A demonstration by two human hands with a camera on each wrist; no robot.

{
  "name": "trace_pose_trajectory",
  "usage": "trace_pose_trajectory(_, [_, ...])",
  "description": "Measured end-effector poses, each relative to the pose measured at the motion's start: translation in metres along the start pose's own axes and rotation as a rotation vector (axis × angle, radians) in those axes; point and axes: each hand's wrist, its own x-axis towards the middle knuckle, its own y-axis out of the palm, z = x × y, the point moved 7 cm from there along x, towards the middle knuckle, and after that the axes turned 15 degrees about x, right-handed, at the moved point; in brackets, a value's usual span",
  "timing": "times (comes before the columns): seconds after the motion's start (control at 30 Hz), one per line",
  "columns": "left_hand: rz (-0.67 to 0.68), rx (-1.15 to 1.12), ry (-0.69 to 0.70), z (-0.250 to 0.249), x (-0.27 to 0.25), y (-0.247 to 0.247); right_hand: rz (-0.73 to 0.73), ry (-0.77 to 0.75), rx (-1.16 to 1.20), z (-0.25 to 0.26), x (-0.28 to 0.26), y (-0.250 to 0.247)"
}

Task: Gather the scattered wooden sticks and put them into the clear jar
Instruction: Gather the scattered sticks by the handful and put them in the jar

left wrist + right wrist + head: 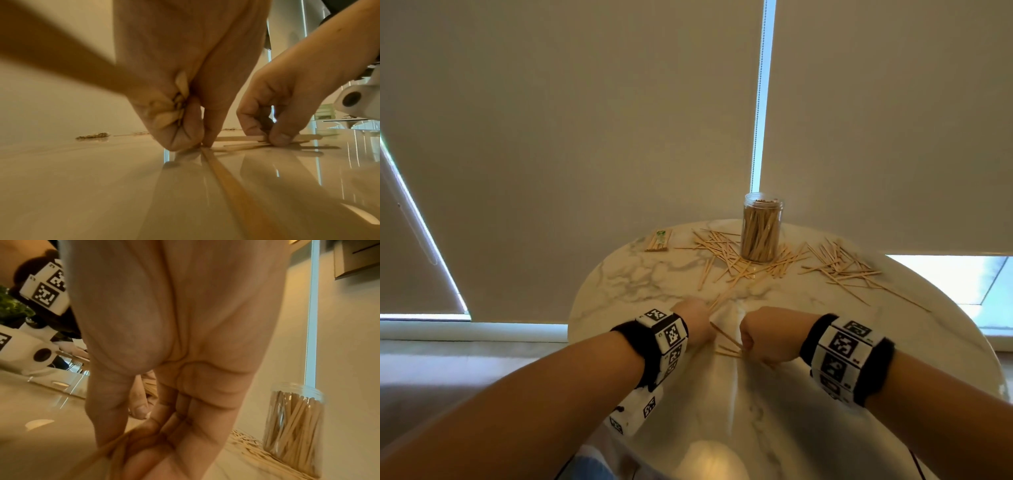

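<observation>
The clear jar [762, 228], packed with upright wooden sticks, stands at the far side of the round marble table [825, 359]. Loose sticks lie fanned out left of it [719, 250] and right of it [839, 265]. Both hands work at the table's middle over a few sticks [727, 344]. My left hand [200, 142] holds a bundle of sticks in its curled fingers, and its thumb and forefinger pinch another stick [226, 175] on the surface. Close beside it, my right hand [271, 138] pinches several sticks [242, 138] against the tabletop. The jar [294, 426] also shows in the right wrist view.
A small wrapped packet of sticks [659, 240] lies at the table's far left. Closed roller blinds [585, 137] hang right behind the table. The table edge curves away on both sides of my arms.
</observation>
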Motion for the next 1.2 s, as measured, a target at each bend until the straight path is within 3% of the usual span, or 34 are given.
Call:
trace_pose_trajectory(0.17, [-0.047,-0.033,-0.002,-0.003,0.000,-0.009,-0.055,0.072,-0.108,-0.011,-0.007,-0.001])
trace_pose_trajectory(0.33, [-0.171,-0.748,-0.036,0.008,0.023,-0.028,-0.146,0.187,0.086,-0.046,-0.009,-0.021])
trace_pose_trajectory(0.4, [-0.174,-1.123,-0.026,0.006,0.027,-0.035,-0.225,0.195,0.256,-0.059,-0.008,-0.038])
trace_pose_trajectory(0.5, [-0.168,-1.381,0.041,-0.003,0.031,-0.047,-0.394,0.127,0.629,-0.072,0.001,-0.064])
trace_pose_trajectory(0.6, [-0.189,-1.439,0.072,-0.011,0.040,-0.052,-0.541,0.001,0.992,-0.064,0.009,-0.084])
trace_pose_trajectory(0.73, [-0.229,-1.519,0.079,-0.017,0.051,-0.057,-0.629,-0.100,1.171,-0.047,0.027,-0.096])
trace_pose_trajectory(0.83, [-0.227,-1.578,0.105,-0.018,0.063,-0.061,-0.670,-0.138,1.103,-0.039,0.045,-0.099])
trace_pose_trajectory(1.03, [-0.364,-1.599,0.103,-0.008,0.095,-0.065,-0.791,-0.170,0.847,-0.037,0.077,-0.114])
trace_pose_trajectory(1.2, [-0.337,-1.615,0.206,-0.005,0.110,-0.075,-0.752,-0.196,0.737,-0.038,0.086,-0.126])
